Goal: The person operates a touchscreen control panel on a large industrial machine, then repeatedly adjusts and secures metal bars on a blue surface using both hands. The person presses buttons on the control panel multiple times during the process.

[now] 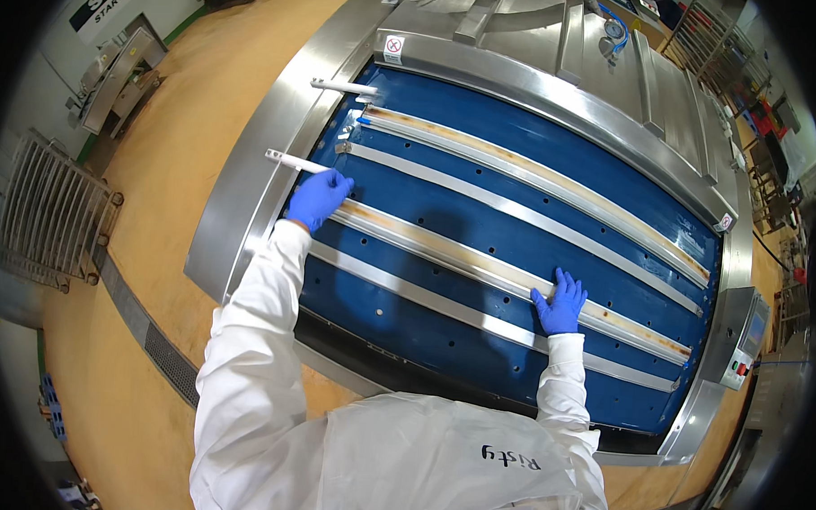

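Both my hands wear blue gloves and reach over the blue bed (410,188) of a large steel machine. My left hand (320,200) is closed at the left end of a long metal bar (426,240) with a brown-stained tan strip along its top. It covers that end and the inner end of a white rod (290,160); whatever its fingers grip is hidden. Farther right along the same bar, my right hand (561,303) lies with fingers spread, touching the bar. A plain metal strip (433,298) runs along the near side of this bar.
Beyond lie another plain strip (482,196) and a second stained bar (536,179), with a white rod (342,87) near its left end. The raised steel lid (522,66) stands at the back. A control box (745,343) projects at right. A wheeled rack (50,211) stands left.
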A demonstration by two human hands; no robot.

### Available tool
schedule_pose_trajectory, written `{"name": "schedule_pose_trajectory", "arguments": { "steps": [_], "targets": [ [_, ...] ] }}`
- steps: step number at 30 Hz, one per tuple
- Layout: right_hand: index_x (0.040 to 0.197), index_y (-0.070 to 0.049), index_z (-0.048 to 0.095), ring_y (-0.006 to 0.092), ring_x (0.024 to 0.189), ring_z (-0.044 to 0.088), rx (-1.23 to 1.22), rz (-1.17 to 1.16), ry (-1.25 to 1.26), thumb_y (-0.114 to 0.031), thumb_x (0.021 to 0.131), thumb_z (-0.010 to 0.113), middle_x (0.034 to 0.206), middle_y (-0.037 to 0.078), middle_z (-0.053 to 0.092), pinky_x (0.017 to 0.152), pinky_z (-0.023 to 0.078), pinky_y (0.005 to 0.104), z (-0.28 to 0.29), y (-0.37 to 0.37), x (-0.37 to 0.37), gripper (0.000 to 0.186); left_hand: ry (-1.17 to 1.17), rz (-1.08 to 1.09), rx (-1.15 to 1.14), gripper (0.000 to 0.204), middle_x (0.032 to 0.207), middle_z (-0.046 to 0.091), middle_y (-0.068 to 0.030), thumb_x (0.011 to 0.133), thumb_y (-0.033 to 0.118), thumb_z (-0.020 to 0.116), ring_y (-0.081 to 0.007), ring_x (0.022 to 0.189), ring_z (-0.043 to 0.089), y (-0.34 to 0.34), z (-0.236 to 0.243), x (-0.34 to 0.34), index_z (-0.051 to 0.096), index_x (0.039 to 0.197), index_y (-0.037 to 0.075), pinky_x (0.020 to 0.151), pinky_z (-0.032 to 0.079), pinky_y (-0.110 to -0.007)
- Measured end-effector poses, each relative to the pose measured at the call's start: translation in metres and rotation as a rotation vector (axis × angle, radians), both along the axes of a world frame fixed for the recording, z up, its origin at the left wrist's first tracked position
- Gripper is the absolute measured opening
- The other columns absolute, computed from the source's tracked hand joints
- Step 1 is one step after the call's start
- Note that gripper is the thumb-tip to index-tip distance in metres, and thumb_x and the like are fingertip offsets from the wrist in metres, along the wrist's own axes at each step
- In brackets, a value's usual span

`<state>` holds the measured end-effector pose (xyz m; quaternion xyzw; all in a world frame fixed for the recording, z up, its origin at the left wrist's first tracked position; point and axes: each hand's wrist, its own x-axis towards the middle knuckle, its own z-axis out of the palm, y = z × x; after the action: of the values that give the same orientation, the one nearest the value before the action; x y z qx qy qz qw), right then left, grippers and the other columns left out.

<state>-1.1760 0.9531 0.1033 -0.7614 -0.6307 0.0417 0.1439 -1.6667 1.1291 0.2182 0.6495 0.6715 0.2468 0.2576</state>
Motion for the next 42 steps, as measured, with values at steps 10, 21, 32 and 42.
{"name": "schedule_pose_trajectory", "arguments": {
  "steps": [10,21,32,42],
  "targets": [
    [0.148,-0.012,0.038,0.0485,0.142,0.022,-0.040,-0.045,-0.069,-0.052,0.085,0.064,0.151,0.019,0.037,0.116,0.010,0.0615,-0.008,-0.003,-0.011,0.078,0.588,0.065,-0.166,0.052,0.107,0.069,-0.0206,0.093,0.051,0.047,-0.0388,0.103,0.065,0.146,-0.037,-0.031,0.072,0.102,0.007,0.088,0.051,-0.048],
    [0.150,-0.013,0.035,0.0491,0.143,0.021,-0.099,-0.071,-0.061,-0.049,0.086,0.065,0.151,0.019,0.035,0.116,0.009,0.0615,-0.005,-0.005,-0.010,0.079,0.360,0.108,-0.137,0.053,0.108,0.066,-0.0268,0.094,0.043,0.039,-0.0433,0.101,0.064,0.175,-0.089,-0.031,0.073,0.097,0.002,0.089,0.051,-0.049],
    [0.138,-0.012,0.051,0.0476,0.137,0.032,0.149,-0.010,0.177,-0.018,0.083,0.072,0.143,0.018,0.045,0.113,0.030,0.0528,0.029,0.057,-0.047,0.059,0.098,-0.374,0.266,0.026,0.086,0.066,-0.0146,0.086,0.021,0.071,-0.0286,0.080,0.064,0.167,-0.084,-0.077,0.072,0.109,0.010,0.076,0.052,-0.039],
    [0.104,-0.017,0.071,0.0305,0.117,0.054,0.259,-0.161,-0.044,-0.019,0.080,0.074,0.113,0.003,0.065,0.104,0.040,0.0420,0.027,0.143,-0.112,0.024,0.349,-0.246,0.281,0.019,0.087,0.065,-0.0165,0.086,0.023,0.071,-0.0353,0.084,0.063,0.160,-0.072,-0.058,0.071,0.088,0.004,0.074,0.050,-0.043]
  ]
}}
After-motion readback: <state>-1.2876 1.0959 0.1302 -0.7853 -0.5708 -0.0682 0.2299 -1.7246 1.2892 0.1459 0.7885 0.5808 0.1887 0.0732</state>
